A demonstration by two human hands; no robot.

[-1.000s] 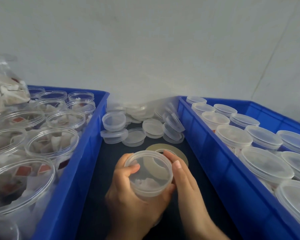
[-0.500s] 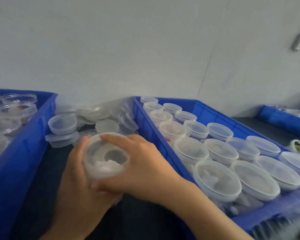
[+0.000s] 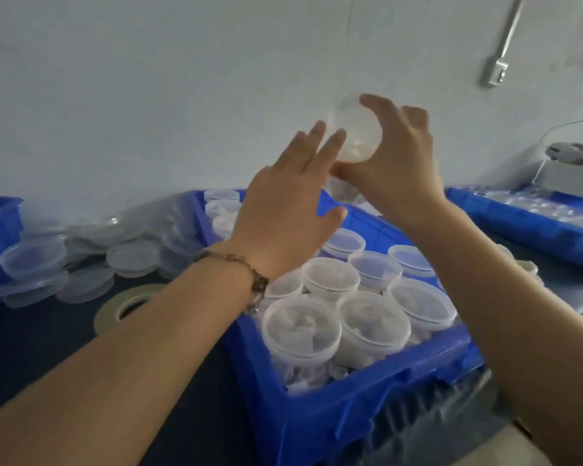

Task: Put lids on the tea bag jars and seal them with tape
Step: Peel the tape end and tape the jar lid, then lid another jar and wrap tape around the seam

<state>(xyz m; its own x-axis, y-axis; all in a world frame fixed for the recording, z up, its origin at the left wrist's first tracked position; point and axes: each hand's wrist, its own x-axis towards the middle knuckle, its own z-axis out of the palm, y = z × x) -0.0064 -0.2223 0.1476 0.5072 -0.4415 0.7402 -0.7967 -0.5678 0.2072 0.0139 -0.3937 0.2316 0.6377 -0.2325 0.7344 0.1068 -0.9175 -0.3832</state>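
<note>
I am holding one lidded jar [image 3: 357, 132] up high over the far end of the blue bin [image 3: 334, 408], and my right hand [image 3: 401, 169] is doing the holding. Its fingers [image 3: 414, 119] and thumb are curling round the jar from the side, so the jar is not slipping while it is hanging over the others. My left hand [image 3: 283, 213] is right beside the jar with its fingers [image 3: 320, 142] straight and spread apart; two tips look like they are touching the jar's side, though the blur is making that hard to tell. I think that hand is only steadying, not gripping.

The jar is up in the air because the bin under it is packed with closed jars [image 3: 337, 311], all sitting close together with their lids on. I am guessing I am looking for a free spot near the back wall of the bin, so coming in from above makes sense (there is no room to slide it in from the side).

The tape roll [image 3: 122, 304] is lying flat on the dark bench [image 3: 48, 338] by my left arm, near enough to reach. The spare lids [image 3: 81, 260] are piling up behind it against the wall, also within reach. I cannot see tape on the jar I am holding; it is too blurry to say if it is sealed. A second blue tray [image 3: 525, 227] is sitting far off to the right
</note>
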